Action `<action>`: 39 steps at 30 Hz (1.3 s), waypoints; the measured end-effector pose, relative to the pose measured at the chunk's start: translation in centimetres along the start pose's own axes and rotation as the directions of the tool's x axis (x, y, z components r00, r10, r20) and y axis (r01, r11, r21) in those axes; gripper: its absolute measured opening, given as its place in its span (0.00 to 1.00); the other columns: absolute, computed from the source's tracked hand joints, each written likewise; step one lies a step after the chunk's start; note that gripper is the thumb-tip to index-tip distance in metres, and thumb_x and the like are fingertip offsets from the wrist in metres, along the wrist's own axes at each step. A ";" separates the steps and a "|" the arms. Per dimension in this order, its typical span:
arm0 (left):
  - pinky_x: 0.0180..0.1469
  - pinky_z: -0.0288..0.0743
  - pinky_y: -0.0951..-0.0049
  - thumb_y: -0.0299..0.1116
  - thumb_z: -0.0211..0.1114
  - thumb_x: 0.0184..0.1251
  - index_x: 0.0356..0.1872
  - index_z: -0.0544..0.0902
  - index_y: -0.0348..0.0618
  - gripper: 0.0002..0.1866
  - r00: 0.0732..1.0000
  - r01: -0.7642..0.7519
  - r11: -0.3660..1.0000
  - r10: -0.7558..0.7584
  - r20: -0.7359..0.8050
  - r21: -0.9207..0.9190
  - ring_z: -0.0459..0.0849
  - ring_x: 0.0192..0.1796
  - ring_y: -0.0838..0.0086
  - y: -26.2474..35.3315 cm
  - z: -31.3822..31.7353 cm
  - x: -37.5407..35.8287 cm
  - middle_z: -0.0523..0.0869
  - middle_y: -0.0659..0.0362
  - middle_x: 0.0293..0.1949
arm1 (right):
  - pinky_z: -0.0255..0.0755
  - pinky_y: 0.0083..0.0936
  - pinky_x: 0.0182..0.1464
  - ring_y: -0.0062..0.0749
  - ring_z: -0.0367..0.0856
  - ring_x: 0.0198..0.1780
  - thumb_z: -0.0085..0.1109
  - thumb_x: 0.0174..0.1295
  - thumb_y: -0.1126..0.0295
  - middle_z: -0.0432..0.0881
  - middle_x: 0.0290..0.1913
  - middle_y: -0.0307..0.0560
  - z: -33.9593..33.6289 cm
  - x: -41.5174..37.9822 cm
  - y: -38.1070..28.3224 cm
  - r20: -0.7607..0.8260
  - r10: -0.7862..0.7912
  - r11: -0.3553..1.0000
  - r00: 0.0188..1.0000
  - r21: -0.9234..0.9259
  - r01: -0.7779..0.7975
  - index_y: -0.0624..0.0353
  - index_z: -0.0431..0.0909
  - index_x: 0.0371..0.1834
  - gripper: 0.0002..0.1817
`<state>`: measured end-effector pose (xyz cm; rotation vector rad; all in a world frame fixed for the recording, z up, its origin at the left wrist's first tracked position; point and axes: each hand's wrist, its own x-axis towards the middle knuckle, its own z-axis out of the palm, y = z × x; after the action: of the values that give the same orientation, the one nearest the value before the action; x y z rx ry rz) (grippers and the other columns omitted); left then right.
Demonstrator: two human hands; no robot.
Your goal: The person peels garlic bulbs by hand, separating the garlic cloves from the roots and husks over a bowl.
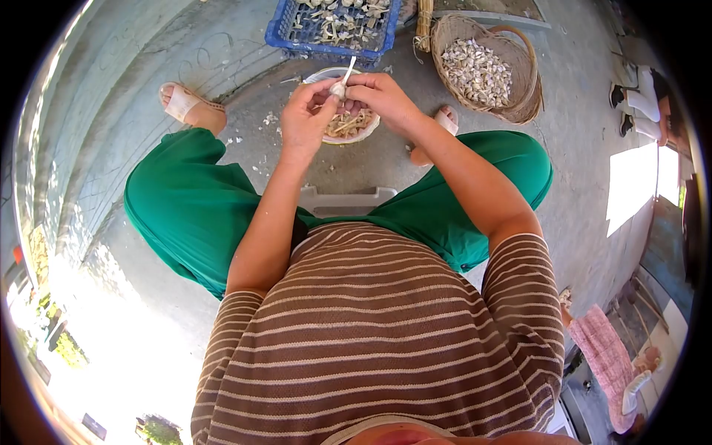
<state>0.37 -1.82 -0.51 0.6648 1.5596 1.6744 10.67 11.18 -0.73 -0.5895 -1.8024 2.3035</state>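
Note:
A whitish garlic bulb [339, 90] with its stem pointing up is held between my two hands, above a round bowl [374, 127]. My left hand [305, 111] grips the bulb from the left with its fingers curled. From the right, my right hand [380, 96] pinches the same bulb with thumb and fingers. Pale yellowish stem pieces and peelings [347, 124] lie in the bowl, partly hidden under my hands.
Beyond the bowl is a blue crate [334, 50] with garlic scraps. A wicker basket [529, 74] of garlic cloves [476, 73] stands at the right, a straw bundle [423, 26] beside it. Other people are at the right edge. White bits lie on the floor.

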 end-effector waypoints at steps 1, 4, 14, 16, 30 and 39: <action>0.44 0.82 0.75 0.17 0.59 0.60 0.48 0.79 0.34 0.14 1.000 0.001 1.000 -0.001 -0.001 0.000 0.82 0.39 0.76 0.0 0.0 0.0 0.75 0.59 0.41 | 0.73 0.16 0.32 0.18 0.78 0.31 0.57 0.61 0.65 0.82 0.31 0.39 0.1 -0.2 -0.3 -0.006 0.033 0.999 0.999 0.027 -0.032 0.62 0.81 0.45 0.14; 0.43 0.82 0.77 0.16 0.60 0.59 0.47 0.79 0.35 0.14 1.000 -0.027 1.000 0.027 -0.005 -0.008 0.82 0.39 0.77 -0.3 -0.1 0.1 0.76 0.59 0.40 | 0.72 0.16 0.35 0.18 0.77 0.32 0.56 0.61 0.66 0.81 0.32 0.39 0.4 -0.5 -1.0 -0.005 0.072 0.996 0.997 0.058 -0.072 0.63 0.81 0.44 0.14; 0.39 0.81 0.77 0.17 0.65 0.52 0.44 0.80 0.37 0.16 0.974 -0.212 0.907 0.225 0.007 0.365 0.84 0.38 0.75 -0.6 0.5 -0.4 0.76 0.58 0.41 | 0.68 0.16 0.33 0.17 0.73 0.30 0.52 0.58 0.69 0.80 0.32 0.38 0.5 -0.4 0.5 -0.043 0.126 0.989 0.991 0.090 -0.121 0.62 0.80 0.47 0.16; 0.39 0.81 0.77 0.17 0.65 0.51 0.43 0.79 0.37 0.16 0.976 -0.207 0.909 0.219 0.006 0.361 0.84 0.38 0.74 -0.4 0.7 -0.5 0.75 0.58 0.42 | 0.68 0.16 0.32 0.17 0.73 0.29 0.50 0.58 0.69 0.80 0.32 0.38 0.7 -0.4 0.4 -0.056 0.128 0.988 0.990 0.095 -0.122 0.63 0.80 0.45 0.15; 0.42 0.81 0.76 0.15 0.61 0.57 0.46 0.74 0.35 0.15 0.998 0.002 1.000 -0.003 0.057 0.027 0.81 0.41 0.74 0.2 -0.6 0.1 0.75 0.56 0.47 | 0.74 0.18 0.34 0.19 0.75 0.31 0.52 0.66 0.68 0.79 0.33 0.41 0.7 -0.7 0.1 0.034 0.095 0.961 0.995 0.258 -0.100 0.66 0.79 0.46 0.13; 0.40 0.76 0.76 0.22 0.62 0.58 0.45 0.73 0.37 0.14 0.972 0.152 0.968 -0.184 0.148 0.201 0.81 0.37 0.75 7.0 -0.1 2.8 0.82 0.54 0.39 | 0.76 0.18 0.40 0.21 0.78 0.33 0.52 0.63 0.75 0.82 0.36 0.43 0.3 -0.7 -4.2 -0.068 0.053 0.916 0.996 0.401 -0.021 0.69 0.76 0.52 0.15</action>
<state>-2.57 0.46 6.04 0.7270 1.6184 1.3231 10.69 11.74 3.53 -0.6338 -1.2368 2.5326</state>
